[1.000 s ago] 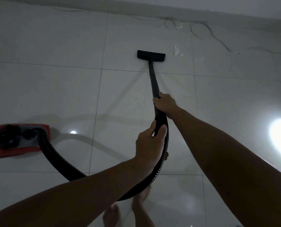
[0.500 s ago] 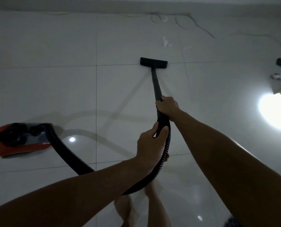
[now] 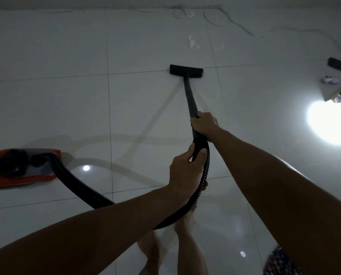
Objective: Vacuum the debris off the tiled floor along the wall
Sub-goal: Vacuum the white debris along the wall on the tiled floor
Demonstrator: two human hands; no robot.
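The right hand (image 3: pixel 203 126) is wrapped around the black wand (image 3: pixel 189 96) at its upper end, and the left hand (image 3: pixel 185 173) is closed on the ribbed hose (image 3: pixel 202 175) just below the bend, so both hands are clamped on the vacuum's handle section. The hose loops down past the person's bare feet and runs off left to the red vacuum body (image 3: pixel 20 167) sitting on the tiled floor (image 3: pixel 66 106). The floor nozzle (image 3: pixel 186 71) lies flat on the tiles, across a grout line. The debris (image 3: pixel 193 43), a small cluster of whitish scraps, sits a little beyond the nozzle toward the wall (image 3: pixel 86 2), with a few fainter flecks (image 3: pixel 218 49) just to its right; the nozzle is near it but not touching. A thin white cable (image 3: pixel 235 22) coils along the foot of the wall behind the scraps, and another pale scrap (image 3: pixel 189 15) seems caught within its loops. Judging by this, the main pile is not yet picked up, so most of the job looks left: the nozzle must reach forward over the scraps, then work along the wall, and the loose cable could well get sucked in
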